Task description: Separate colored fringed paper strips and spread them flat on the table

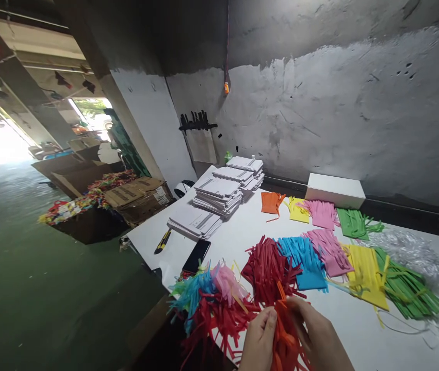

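Note:
Low at the table's near edge, my left hand (260, 330) is closed with its thumb pressed on an orange fringed piece (286, 340), which looks like paper or thin cloth. My right hand (312, 323) curls around the other side of the same piece, its fingers partly hidden and a little blurred. Just beyond my hands lies a dark red fringed bundle (267, 265). To the left, a mixed fringed bundle (219, 293) in blue, pink and red hangs over the table edge. Blue fringed pieces (304, 263) lie to the right of the dark red one.
Pink (329, 252), yellow (368, 273) and green (408, 288) fringed pieces extend rightward, beside clear plastic (408, 247). Stacked white sheets (219, 193), a phone (197, 256) and a yellow-black cutter (162, 242) occupy the left side. A white box (335, 190) stands by the wall.

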Available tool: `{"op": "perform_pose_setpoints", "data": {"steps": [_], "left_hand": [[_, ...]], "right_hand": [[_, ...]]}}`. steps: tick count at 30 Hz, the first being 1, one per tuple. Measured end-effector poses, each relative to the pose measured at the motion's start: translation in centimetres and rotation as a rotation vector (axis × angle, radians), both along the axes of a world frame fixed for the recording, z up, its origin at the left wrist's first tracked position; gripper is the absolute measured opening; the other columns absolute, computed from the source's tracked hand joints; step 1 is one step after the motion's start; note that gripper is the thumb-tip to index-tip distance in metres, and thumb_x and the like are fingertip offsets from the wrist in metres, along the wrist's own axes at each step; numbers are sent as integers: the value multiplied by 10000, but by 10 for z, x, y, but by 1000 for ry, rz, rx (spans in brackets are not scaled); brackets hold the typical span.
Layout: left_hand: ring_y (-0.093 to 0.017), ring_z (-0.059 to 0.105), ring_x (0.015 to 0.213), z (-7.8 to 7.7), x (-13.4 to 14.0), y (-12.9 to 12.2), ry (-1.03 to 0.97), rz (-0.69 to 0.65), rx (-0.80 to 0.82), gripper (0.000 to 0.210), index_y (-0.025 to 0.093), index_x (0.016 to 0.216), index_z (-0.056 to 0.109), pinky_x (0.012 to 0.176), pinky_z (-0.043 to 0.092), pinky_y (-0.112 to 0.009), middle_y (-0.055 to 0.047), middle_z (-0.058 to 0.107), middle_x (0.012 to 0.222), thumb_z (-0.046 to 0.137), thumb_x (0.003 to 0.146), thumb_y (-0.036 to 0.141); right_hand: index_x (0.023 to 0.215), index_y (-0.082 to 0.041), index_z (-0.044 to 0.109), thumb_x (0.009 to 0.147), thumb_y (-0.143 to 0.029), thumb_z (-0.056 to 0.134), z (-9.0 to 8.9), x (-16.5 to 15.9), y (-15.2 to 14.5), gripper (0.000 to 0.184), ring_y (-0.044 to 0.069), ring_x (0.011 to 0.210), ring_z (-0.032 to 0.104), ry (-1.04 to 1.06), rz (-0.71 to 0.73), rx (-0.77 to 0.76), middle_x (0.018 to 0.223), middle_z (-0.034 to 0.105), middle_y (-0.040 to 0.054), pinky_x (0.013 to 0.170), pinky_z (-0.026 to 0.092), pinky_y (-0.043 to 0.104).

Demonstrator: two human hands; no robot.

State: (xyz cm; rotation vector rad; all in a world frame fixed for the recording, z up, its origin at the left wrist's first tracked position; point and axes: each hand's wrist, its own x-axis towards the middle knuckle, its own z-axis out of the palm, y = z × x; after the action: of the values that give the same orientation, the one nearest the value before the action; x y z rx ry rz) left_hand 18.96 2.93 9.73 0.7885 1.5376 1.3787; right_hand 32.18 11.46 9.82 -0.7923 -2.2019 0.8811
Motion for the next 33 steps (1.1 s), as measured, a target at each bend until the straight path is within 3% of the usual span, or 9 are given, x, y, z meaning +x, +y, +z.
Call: {"op": "perform_pose_setpoints", "data": {"steps": [2,6,10,16,20,28,33], "left_hand": [[-255,622,901,-1,5,1,-50,3,-4,566,182,952,721,831,488,-314,-81,727,945,512,832,694],[-274,614,993,-6,16,3,-143,15,30,577,175,956,720,923,467,-338,-103,718,1017,587,775,707],[-267,629,978,-16,26,6,-280,6,75,542,182,958,720,910,483,-353,-95,722,1005,616,774,681],[-261,646,984,-30,34,11,-409,43,85,506,198,954,723,955,469,-378,-86,732,1011,716,708,641],[-273,642,1023,-27,39,13,-500,51,129,501,194,945,718,991,446,-400,-93,732,1024,775,665,605],[-264,657,957,-25,44,11,-474,21,130,513,181,973,721,918,470,-377,-98,735,955,774,677,597],[-262,657,945,-32,44,12,-443,11,129,522,178,972,716,908,472,-373,-100,731,953,746,695,620]], "right_hand": [[1142,-240,577,974,-260,382,-6,3,-5,258,161,752,684,-7,-15,90,913,703,52,660,551,248],[1018,-252,605,928,-194,433,0,7,-11,203,171,791,683,-62,14,286,938,679,54,681,567,263],[1008,-242,604,910,-205,476,9,15,-15,166,184,794,679,-127,-7,341,967,655,69,694,586,298],[987,-227,619,912,-281,534,4,24,-12,126,210,819,690,-116,-88,499,947,688,72,711,578,332],[963,-247,620,907,-174,472,-1,26,-8,174,191,812,701,-99,-86,577,913,717,29,828,521,385],[850,-264,618,930,-194,474,-17,34,-2,179,188,788,682,-80,-67,245,853,707,-10,919,441,443],[770,-244,627,909,-223,520,-13,38,3,177,203,816,656,-57,-70,3,822,693,12,920,431,430]]}}
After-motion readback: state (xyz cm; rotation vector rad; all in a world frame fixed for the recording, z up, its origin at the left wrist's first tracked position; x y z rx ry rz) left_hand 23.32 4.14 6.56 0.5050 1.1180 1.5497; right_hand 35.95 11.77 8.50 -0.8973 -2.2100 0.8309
